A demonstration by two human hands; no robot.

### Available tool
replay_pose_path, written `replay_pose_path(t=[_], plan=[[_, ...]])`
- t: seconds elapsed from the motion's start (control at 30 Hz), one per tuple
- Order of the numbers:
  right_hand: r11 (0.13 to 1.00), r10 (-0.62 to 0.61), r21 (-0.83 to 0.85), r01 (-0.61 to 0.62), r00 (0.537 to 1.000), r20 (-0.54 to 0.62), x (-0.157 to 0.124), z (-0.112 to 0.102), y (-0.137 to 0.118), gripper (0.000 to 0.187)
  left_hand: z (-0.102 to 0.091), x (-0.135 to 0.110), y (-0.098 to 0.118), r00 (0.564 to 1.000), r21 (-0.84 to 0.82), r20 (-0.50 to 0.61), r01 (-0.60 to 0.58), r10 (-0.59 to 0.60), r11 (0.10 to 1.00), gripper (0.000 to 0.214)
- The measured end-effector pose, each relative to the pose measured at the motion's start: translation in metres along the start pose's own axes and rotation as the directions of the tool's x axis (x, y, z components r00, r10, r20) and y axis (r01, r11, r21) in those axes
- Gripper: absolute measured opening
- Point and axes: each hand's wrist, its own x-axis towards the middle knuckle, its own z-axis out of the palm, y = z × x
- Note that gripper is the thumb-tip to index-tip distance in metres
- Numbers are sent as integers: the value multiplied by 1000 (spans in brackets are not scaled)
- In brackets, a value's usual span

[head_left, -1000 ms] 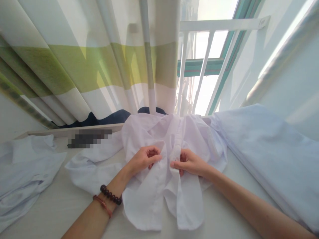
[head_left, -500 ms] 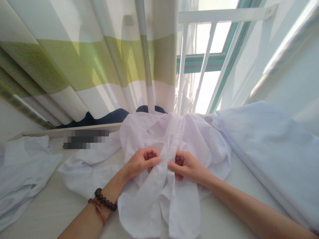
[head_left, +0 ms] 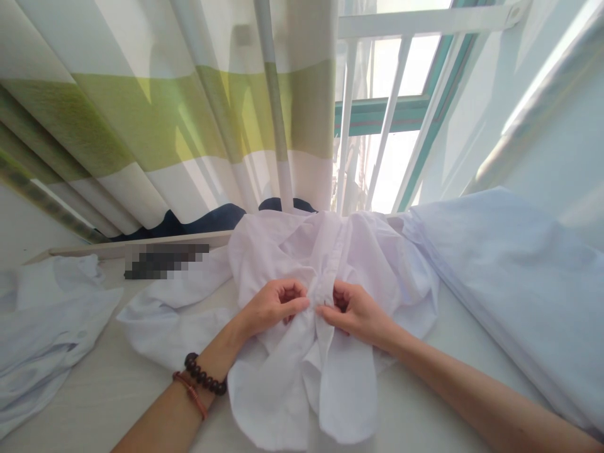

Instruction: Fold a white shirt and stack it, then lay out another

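A white shirt [head_left: 283,251] lies spread on the pale table [head_left: 94,390], front up, its hem hanging toward me. My left hand [head_left: 274,305] pinches the left front edge of the shirt, fingers curled closed on the cloth. My right hand [head_left: 356,309] pinches the right front edge close beside it, thumb and fingers pressed together on the button strip. The two hands nearly touch at the shirt's middle. A dark bead bracelet and a red cord sit on my left wrist [head_left: 201,380].
Another pale shirt [head_left: 42,327] lies crumpled at the left. A stack of light blue cloth [head_left: 509,277] fills the right side. Striped green and white curtains [head_left: 165,113] hang behind the table. A window with white bars [head_left: 387,113] is beyond.
My two hands have drawn closer together, bringing the shirt's front edges to meet. The view has shifted slightly downward.
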Motion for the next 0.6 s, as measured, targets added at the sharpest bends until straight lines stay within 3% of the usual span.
replay_pose_path(t=[0.13, 0.47, 0.53, 0.6], plan=[[997, -11, -80, 8, 999, -39, 0, 3, -3, 21, 0, -2, 2, 999, -31, 41, -4, 5, 1000, 30], [996, -32, -83, 35, 999, 38, 2, 0, -4, 4, 2, 2, -1, 999, 43, 31, 11, -12, 999, 27], [995, -4, -97, 10, 998, 63, 2, -4, -7, 4, 1, -1, 3, 992, 41, 115, 47, -52, 998, 27], [987, 84, -150, -57, 980, 179, 1, -10, -14, 7, 1, -8, 11, 926, 50, 334, 165, -173, 985, 28]])
